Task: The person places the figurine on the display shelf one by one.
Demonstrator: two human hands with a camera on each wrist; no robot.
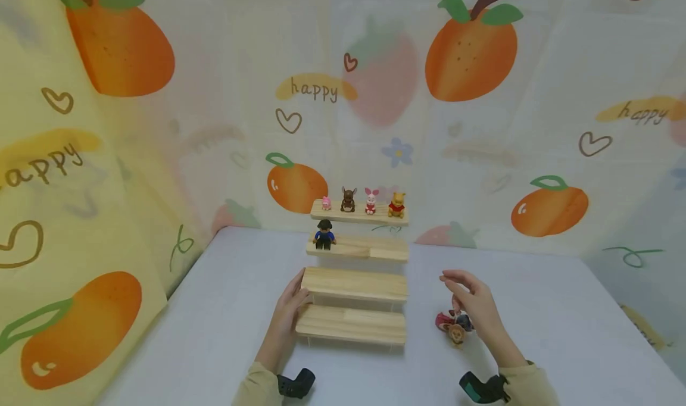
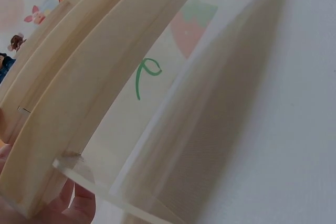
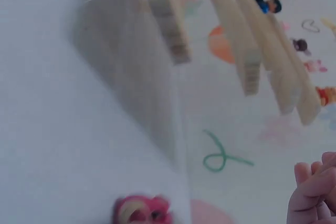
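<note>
A four-step wooden stand (image 1: pixel 355 284) rises at the middle of the table. My left hand (image 1: pixel 289 311) rests flat against its left end, fingers straight, beside the two lower steps (image 2: pixel 79 103). My right hand (image 1: pixel 474 302) hovers over a small pile of toy figures (image 1: pixel 454 325) right of the stand, fingers loosely curled and holding nothing; its fingertips (image 3: pixel 315 182) show in the right wrist view, with a pink toy (image 3: pixel 142 211) below. The top step carries several small animal figures (image 1: pixel 371 201). A dark-hatted figure in blue (image 1: pixel 324 234) sits on the second step.
The pale table (image 1: pixel 225 334) is backed by fruit-print curtains (image 1: pixel 471 96) behind and on the left (image 1: pixel 64 215). A clear plastic side panel (image 2: pixel 173 145) supports the steps.
</note>
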